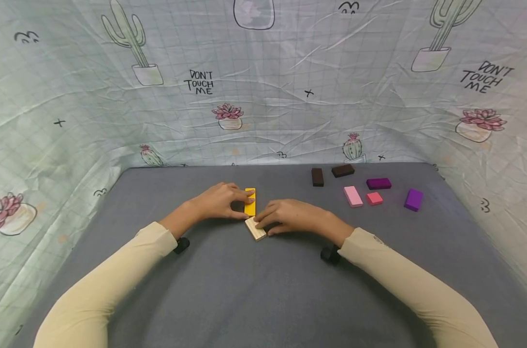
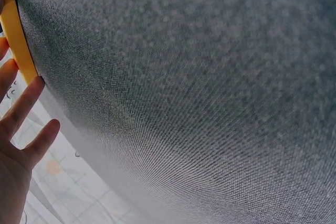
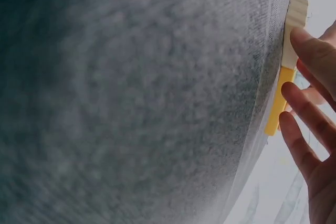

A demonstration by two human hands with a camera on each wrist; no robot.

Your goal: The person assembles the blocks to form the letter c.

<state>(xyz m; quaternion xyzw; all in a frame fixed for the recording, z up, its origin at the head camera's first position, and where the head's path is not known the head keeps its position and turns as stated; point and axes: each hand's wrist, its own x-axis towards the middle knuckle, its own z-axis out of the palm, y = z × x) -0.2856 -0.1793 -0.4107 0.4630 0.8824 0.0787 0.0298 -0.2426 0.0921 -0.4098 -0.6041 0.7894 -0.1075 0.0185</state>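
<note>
A yellow block (image 1: 250, 209) lies lengthwise in front of me, and a pale wooden block (image 1: 256, 231) lies at an angle at its near end, their corners meeting. My left hand (image 1: 220, 200) rests its extended fingers across the yellow block, with the thumb by its near end. In the left wrist view, fingertips run along the yellow block's (image 2: 21, 45) side. My right hand (image 1: 294, 215) holds the wooden block, fingertips on its top and thumb at its right edge. The thumb also shows against the wooden block (image 3: 291, 45) in the right wrist view.
Toward the back right of the grey table (image 1: 281, 290) lie two dark brown blocks (image 1: 317, 177), a pink block (image 1: 353, 196), a small coral block (image 1: 374, 198) and two purple blocks (image 1: 413, 199). A printed cloth (image 1: 268, 96) hangs around the back and sides.
</note>
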